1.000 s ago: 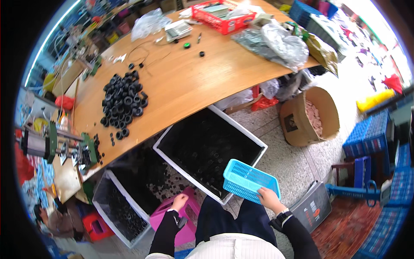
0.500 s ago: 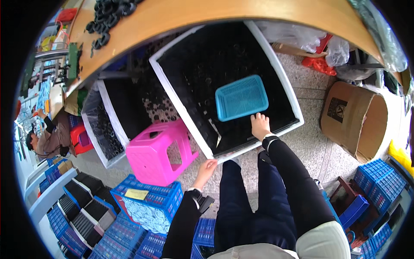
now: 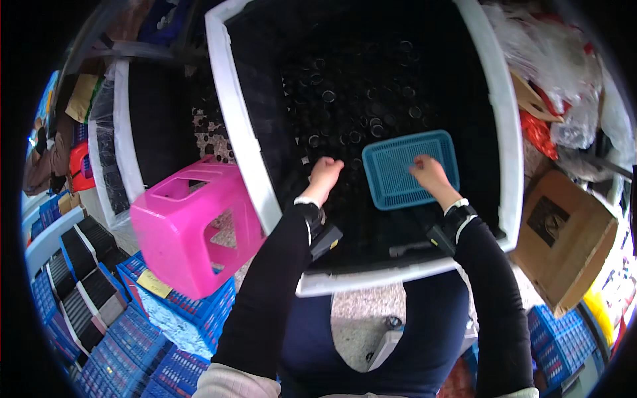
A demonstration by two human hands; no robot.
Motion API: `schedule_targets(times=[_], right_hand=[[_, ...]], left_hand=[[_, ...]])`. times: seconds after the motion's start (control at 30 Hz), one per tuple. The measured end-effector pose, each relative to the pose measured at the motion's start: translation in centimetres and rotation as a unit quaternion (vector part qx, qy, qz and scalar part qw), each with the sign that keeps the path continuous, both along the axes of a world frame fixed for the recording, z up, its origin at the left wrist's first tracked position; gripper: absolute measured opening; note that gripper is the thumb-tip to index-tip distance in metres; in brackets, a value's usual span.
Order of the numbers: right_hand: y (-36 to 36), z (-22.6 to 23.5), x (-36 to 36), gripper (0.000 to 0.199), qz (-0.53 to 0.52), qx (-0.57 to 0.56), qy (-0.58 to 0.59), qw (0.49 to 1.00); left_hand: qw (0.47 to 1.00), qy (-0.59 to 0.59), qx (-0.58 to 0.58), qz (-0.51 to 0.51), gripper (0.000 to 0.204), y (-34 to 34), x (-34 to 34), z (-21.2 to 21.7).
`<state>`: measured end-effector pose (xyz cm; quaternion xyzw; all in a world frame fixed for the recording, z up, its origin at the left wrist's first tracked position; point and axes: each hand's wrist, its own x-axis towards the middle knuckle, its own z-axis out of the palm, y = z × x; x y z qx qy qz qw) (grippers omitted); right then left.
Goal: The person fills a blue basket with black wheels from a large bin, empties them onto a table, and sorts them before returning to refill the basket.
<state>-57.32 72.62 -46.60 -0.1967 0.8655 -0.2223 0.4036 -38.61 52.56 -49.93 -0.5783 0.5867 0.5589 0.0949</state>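
Note:
A large white-rimmed bin [image 3: 494, 73] with a dark inside stands before me. Black ring-shaped pieces [image 3: 377, 126] lie scattered over its bottom. Inside it, at the right, rests a shallow blue plastic basket [image 3: 409, 142] with a slotted bottom; I make out no pieces in it. Above the rings, left of the basket, is my left hand [image 3: 324, 178], its fingers bunched together. My right hand [image 3: 434, 178] hovers over the basket with curled fingers. Whatever either hand may hold is hidden or too small to name.
A pink plastic stool [image 3: 176, 229] stands against the bin's left side, near blue crates [image 3: 119, 351] at lower left. Another white-rimmed bin [image 3: 123, 132] is farther left. To the right are a cardboard box [image 3: 564, 239] and clear plastic bags [image 3: 551, 53].
My view has moved in closer over the bin. My left hand has left the bin's near rim and reached inside; my right hand has moved from the basket's near edge to above it.

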Motion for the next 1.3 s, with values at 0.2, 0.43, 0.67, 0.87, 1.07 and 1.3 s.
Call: schedule_targets(times=[0.2,0.43,0.67,0.87,1.07,1.3], right_hand=[[-14.0,-8.4,-5.1,0.076,-0.190,-0.113,-0.228,0.948],[-18.1,-18.8,-6.4,0.116,-0.123,-0.092,-0.181,0.971],[-15.7,-22.7,0.3,0.114,0.087,-0.137,-0.005,0.987],[-18.0,-19.2,1.1,0.109,0.172,0.004,0.167,0.971],[-16.6,-21.9,1.3,0.111,0.121,-0.046,0.188,0.974],[-16.7,-21.4,-0.5,0.106,0.114,-0.037,0.178,0.977]], left_hand=[[0.981,-0.057,-0.170,0.074,0.088,-9.1,-10.2,-10.0],[0.952,-0.099,-0.257,-0.134,0.103,-11.0,-12.4,-16.1],[0.890,-0.044,-0.411,-0.193,0.080,-6.9,-7.5,-18.5],[0.909,-0.048,-0.330,-0.250,0.097,-6.5,-9.7,-16.7],[0.892,-0.048,-0.380,-0.239,0.070,-5.8,-9.1,-17.1],[0.881,-0.051,-0.404,-0.240,0.059,-5.2,-10.4,-16.8]])
